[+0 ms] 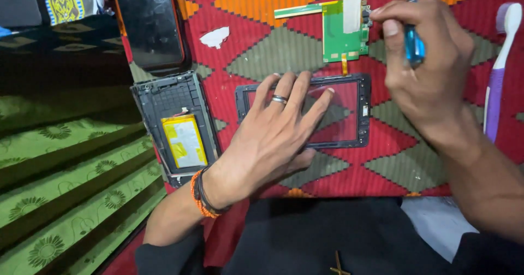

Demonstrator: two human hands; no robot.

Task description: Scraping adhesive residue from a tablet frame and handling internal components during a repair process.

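Note:
My left hand (pixel 273 133), with a ring and orange wrist beads, lies flat with fingers spread on a black tablet frame with clear glass (pixel 357 114), on a red patterned cloth. My right hand (pixel 428 62) grips a blue-handled screwdriver (pixel 414 44), its fingertips at the right edge of a green circuit board (pixel 341 34) lying just above the frame. A flat cable sticks out left from the board.
To the left lies a tablet back shell with a yellow battery (pixel 183 138). Above it sits a dark screen panel (pixel 148 21). A white scrap (pixel 214 36) lies on the cloth. A purple and white toothbrush (pixel 499 67) is at the right. Green patterned fabric (pixel 65 187) covers the left.

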